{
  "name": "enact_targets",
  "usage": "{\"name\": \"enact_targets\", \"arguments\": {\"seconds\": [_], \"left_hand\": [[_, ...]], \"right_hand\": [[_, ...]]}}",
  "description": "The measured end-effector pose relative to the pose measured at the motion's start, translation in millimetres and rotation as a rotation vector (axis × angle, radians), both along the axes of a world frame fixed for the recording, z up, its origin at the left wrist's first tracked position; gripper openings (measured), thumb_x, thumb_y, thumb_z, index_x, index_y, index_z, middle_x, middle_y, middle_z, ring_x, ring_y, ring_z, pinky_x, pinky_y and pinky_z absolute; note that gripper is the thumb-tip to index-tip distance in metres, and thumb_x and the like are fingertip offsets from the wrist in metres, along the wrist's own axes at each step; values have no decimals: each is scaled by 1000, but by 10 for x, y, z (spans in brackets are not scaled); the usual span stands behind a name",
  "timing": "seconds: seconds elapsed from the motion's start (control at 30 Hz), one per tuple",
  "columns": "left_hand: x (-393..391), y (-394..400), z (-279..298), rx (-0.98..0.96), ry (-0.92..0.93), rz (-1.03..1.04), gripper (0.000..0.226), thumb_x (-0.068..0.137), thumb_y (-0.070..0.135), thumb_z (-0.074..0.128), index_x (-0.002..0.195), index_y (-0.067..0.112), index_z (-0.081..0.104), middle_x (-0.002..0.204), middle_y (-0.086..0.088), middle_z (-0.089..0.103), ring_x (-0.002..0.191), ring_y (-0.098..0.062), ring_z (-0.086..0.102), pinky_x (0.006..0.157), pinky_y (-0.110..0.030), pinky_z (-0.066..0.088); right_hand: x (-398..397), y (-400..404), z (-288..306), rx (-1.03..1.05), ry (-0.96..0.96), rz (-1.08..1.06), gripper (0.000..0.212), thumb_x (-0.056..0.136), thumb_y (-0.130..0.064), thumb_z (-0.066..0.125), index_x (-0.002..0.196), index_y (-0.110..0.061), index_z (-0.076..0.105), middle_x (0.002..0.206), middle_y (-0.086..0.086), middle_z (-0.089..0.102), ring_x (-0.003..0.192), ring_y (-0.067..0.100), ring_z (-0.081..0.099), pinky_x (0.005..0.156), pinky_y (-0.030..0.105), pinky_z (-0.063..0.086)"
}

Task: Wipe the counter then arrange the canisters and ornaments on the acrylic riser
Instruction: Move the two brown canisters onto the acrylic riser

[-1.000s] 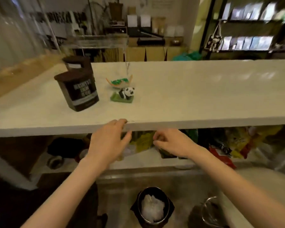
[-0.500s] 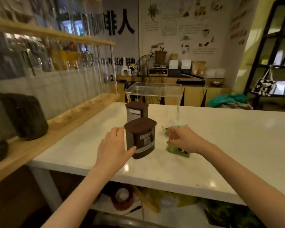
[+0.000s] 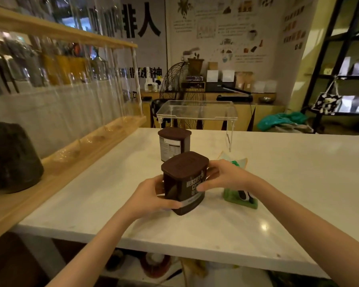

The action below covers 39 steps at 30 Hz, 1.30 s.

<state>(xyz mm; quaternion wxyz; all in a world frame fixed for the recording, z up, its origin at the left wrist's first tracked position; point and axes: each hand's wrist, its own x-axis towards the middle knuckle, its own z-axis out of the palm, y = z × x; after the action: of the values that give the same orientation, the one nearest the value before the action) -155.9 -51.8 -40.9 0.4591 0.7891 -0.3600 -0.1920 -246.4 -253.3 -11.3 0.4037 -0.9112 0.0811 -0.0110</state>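
Observation:
A brown cocoa canister [image 3: 184, 179] stands on the white counter [image 3: 288, 183]. My left hand [image 3: 153, 197] grips its left side and my right hand [image 3: 224, 177] grips its right side. A second brown canister [image 3: 174, 145] stands just behind it. A clear acrylic riser [image 3: 197, 109] stands at the counter's far edge, with nothing on top. A panda ornament on a green base [image 3: 240, 197] lies to the right, partly hidden by my right wrist. A green and white ornament [image 3: 234, 161] sits behind my right hand.
A wooden ledge with a clear screen [image 3: 71, 112] runs along the counter's left side, with a dark round object [image 3: 10, 158] on it. Under the counter is a shelf with bags and a cup [image 3: 155, 264]. A black shelving rack [image 3: 344, 69] stands at the far right.
My view rose from below the counter edge to above it. Both hands went from the counter edge to the near canister and closed on its two sides.

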Motion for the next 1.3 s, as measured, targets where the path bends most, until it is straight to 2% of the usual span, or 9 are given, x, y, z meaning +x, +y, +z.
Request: {"name": "enact_targets", "arguments": {"seconds": [0.1, 0.33, 0.53, 0.6, 0.7, 0.93, 1.1, 1.17, 1.3], "left_hand": [[52, -17, 1, 8, -32, 15, 63, 54, 17, 85, 111, 21, 57, 108, 1, 68, 97, -14, 64, 87, -36, 55], [229, -82, 195, -43, -28, 38, 71, 41, 36, 85, 107, 23, 63, 103, 3, 72, 94, -13, 67, 89, -38, 55], [520, -223, 585, -109, -75, 63, 62, 55, 18, 85, 111, 20, 61, 103, 5, 71, 93, -9, 67, 82, -29, 56], [637, -285, 724, -137, -102, 69, 58, 55, 18, 85, 108, 26, 61, 96, 11, 70, 88, -2, 66, 73, -19, 55], [822, -428, 925, -182, -147, 101, 56, 54, 18, 84, 101, 34, 58, 85, 19, 66, 79, 4, 66, 69, -16, 55], [1334, -907, 1375, -319, -227, 193, 63, 53, 14, 84, 111, 12, 60, 88, 8, 67, 87, -11, 67, 74, -25, 57], [1768, -1322, 1600, -353, -364, 313, 64, 52, 24, 86, 110, 12, 61, 101, -3, 71, 91, -14, 67, 82, -32, 57], [1960, -1486, 1629, -355, -388, 333, 64, 52, 26, 86, 110, 13, 61, 104, -3, 71, 91, -12, 66, 83, -32, 56], [2311, -1775, 1540, -299, -410, 399, 65, 51, 34, 85, 109, 15, 62, 104, -3, 71, 95, -17, 65, 88, -39, 54]], "right_hand": [[52, -32, -14, 13, -31, -8, 55, 68, -27, 77, 118, -20, 56, 107, 0, 67, 99, 18, 65, 89, 32, 54], [255, -153, 209, 54, -60, -3, 53, 65, -29, 78, 112, -11, 63, 104, 9, 73, 94, 17, 69, 90, 42, 54], [552, -287, 571, 62, -175, 8, 41, 68, -24, 76, 106, -12, 65, 103, 11, 73, 96, 22, 69, 90, 45, 54], [682, -350, 693, 53, -213, 19, 38, 70, -23, 75, 105, -17, 64, 104, 7, 73, 96, 22, 68, 88, 43, 55], [914, -476, 874, 67, -272, 25, 37, 71, -24, 73, 105, -26, 58, 98, -5, 70, 91, 16, 67, 81, 38, 55], [1503, -839, 1246, 165, -423, -53, 44, 72, -32, 70, 110, -21, 51, 96, -11, 65, 91, 7, 64, 62, 15, 52], [1930, -1123, 1439, 149, -497, -42, 49, 81, -29, 64, 127, -24, 48, 116, -4, 60, 107, 11, 57, 87, 23, 48], [2113, -1237, 1467, 147, -480, -34, 54, 82, -27, 62, 133, -26, 43, 113, -4, 61, 109, 13, 56, 96, 32, 45], [2453, -1469, 1451, 259, -361, -21, 61, 81, -20, 65, 135, -26, 38, 103, -10, 61, 103, 10, 58, 99, 33, 44]]}}
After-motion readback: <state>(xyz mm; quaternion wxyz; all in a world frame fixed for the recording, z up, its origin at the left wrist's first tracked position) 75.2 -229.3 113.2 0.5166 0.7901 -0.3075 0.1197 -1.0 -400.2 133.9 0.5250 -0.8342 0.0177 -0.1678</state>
